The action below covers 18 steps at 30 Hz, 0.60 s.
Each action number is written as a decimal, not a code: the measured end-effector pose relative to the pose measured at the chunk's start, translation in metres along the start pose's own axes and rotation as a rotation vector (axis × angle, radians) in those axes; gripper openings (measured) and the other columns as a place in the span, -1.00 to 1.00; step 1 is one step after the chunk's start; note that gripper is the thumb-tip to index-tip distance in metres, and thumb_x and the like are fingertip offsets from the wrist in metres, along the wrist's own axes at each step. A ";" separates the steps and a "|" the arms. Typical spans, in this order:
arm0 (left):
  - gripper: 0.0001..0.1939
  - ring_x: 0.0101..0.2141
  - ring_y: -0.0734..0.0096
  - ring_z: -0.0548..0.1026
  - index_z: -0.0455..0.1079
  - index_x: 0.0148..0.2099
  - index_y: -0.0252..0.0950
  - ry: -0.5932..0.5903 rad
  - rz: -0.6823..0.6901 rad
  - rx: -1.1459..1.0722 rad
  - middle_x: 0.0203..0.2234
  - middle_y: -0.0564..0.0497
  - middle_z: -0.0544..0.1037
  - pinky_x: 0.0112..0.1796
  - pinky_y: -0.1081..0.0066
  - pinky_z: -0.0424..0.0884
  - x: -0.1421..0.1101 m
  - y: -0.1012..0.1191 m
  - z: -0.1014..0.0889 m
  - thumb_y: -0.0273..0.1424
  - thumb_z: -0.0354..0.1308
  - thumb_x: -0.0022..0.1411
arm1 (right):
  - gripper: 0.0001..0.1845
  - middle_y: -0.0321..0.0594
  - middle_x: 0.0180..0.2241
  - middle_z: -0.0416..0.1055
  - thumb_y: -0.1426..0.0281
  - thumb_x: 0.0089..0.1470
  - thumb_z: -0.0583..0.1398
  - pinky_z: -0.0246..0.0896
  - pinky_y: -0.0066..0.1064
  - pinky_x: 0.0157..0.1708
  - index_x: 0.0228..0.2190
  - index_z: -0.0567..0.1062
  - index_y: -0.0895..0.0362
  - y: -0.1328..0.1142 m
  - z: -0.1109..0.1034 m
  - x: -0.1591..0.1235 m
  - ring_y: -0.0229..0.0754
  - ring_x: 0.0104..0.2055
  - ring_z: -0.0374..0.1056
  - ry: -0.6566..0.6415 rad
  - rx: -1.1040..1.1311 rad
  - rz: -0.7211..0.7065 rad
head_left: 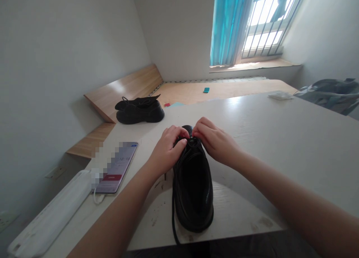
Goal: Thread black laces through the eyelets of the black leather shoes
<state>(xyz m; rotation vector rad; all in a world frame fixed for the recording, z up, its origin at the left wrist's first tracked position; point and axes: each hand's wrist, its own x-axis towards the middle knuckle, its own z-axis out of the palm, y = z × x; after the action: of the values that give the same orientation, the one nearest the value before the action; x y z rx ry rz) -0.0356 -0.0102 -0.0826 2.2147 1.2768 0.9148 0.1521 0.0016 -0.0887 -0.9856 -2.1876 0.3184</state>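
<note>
Left hand and right hand pinch 1 black shoe's lacing area

Phone on your white table, white power strip just beside, blue curtain at barred window.

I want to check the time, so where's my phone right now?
The phone lies on the table's left side, just left of your left forearm.

Black shoe: toe's partly behind my fingers, inside's too dark
Lace up by my fingers: black on black, can't tell
Phone: left side's pixelated lol
Forearms: both run outta frame
Bag: cut off right
</note>
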 end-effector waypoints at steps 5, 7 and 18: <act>-0.81 0.01 0.23 0.28 0.34 -0.26 -0.22 -0.057 -0.016 -0.174 -0.13 -0.04 0.36 0.13 0.23 0.16 0.001 0.002 0.004 -0.39 -0.10 0.21 | -0.70 -0.18 -0.30 0.21 0.29 0.30 -0.09 0.12 -0.27 -0.19 -0.42 0.29 0.09 -0.005 0.006 0.003 -0.16 -0.26 0.20 0.029 0.148 0.067; -0.85 -0.02 0.23 0.30 0.30 -0.36 -0.23 -0.072 -0.048 -0.270 -0.15 -0.04 0.35 0.09 0.26 0.21 0.002 0.003 0.004 -0.39 -0.08 0.18 | -0.59 -0.20 -0.36 0.20 0.15 0.28 -0.04 0.12 -0.26 -0.15 -0.50 0.32 0.10 -0.005 0.004 0.004 -0.16 -0.27 0.21 -0.001 0.339 0.152; -0.94 -0.32 0.38 0.34 0.29 -0.53 -0.30 0.155 -0.258 -1.088 -0.46 0.01 0.35 -0.19 0.43 0.32 0.003 0.006 0.000 -0.44 0.04 -0.06 | -0.46 -0.37 -0.60 0.03 -0.01 0.13 0.17 0.00 -0.43 -0.58 -0.64 0.19 0.09 -0.009 -0.049 0.011 -0.34 -0.61 -0.03 0.179 1.353 0.436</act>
<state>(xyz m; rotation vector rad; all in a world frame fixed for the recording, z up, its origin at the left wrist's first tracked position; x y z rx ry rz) -0.0313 -0.0110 -0.0776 1.1233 0.7699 1.2721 0.1756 0.0009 -0.0438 -0.5868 -1.0822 1.5556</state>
